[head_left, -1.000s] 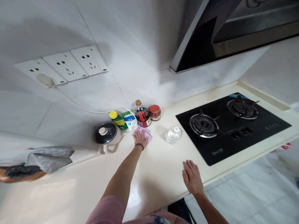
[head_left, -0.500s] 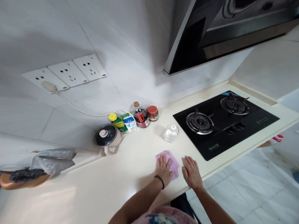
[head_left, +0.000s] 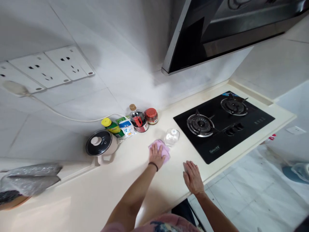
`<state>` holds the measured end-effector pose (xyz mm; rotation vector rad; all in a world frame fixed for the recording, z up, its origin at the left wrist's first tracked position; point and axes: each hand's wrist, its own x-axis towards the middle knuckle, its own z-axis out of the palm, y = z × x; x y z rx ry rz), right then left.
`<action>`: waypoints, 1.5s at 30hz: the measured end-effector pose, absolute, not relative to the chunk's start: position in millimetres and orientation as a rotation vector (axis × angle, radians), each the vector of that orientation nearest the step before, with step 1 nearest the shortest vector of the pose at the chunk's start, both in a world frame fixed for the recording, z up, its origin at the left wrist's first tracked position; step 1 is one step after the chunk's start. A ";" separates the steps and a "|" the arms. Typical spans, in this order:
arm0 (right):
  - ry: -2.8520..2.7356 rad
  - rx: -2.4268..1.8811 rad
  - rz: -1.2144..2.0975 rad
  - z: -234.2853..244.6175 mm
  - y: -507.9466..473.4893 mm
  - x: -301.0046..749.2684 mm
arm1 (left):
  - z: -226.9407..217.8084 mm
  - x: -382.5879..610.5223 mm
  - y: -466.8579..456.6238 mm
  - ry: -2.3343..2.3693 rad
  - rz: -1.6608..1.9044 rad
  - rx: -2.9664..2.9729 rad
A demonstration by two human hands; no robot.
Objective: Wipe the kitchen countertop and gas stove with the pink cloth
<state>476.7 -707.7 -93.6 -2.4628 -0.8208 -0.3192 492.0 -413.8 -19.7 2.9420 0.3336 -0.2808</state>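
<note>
My left hand [head_left: 156, 156], a dark band at its wrist, lies flat on a pink cloth [head_left: 166, 152] with its fingers spread, pressing it against the cream counter. Just beyond the cloth's right corner stands a clear glass jar [head_left: 172, 138]. My right hand [head_left: 193, 177] rests palm down near the counter's front edge, fingers stretched out and nothing in them. The cloth is partly hidden under my left hand.
Along the wall stand a lidded electric pot [head_left: 101, 145], a yellow-capped green bottle [head_left: 112, 126], a white-blue packet [head_left: 126, 128], a dark sauce bottle [head_left: 138, 120] and a red-lidded jar [head_left: 152, 116]. A black gas hob [head_left: 214, 135] lies right, below a range hood [head_left: 183, 51].
My left hand has slid the pink cloth away from the front edge toward the wall, close to the glass jar. My right hand stays on the counter; the view has shifted slightly.
</note>
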 end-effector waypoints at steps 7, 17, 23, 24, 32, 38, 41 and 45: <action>-0.810 -2.469 -0.275 -88.9 -707.7 474.9 | -5.0 577.1 -350.9 0.545 -0.288 2.933; -0.806 -2.458 -0.287 -85.8 -706.6 475.1 | -15.2 551.4 -372.5 0.517 -0.278 2.962; -0.763 -2.426 -0.295 -80.6 -705.8 474.0 | -46.7 473.9 -444.8 0.238 -0.276 2.985; -0.760 -2.415 -0.300 -79.9 -706.0 473.7 | -50.2 468.2 -458.3 0.181 -0.278 2.982; -0.714 -2.362 -0.341 -79.9 -708.2 471.6 | -45.0 517.1 -546.6 -0.407 -0.318 2.923; -0.733 -2.330 -0.351 -79.7 -707.8 471.2 | -46.0 513.1 -559.5 -0.516 -0.292 2.960; -0.730 -2.325 -0.366 -80.9 -708.1 471.0 | -49.9 485.8 -559.0 -0.528 -0.240 2.977; -0.713 -2.362 -0.341 -84.7 -709.1 471.8 | -53.0 437.6 -554.2 -0.506 -0.221 2.958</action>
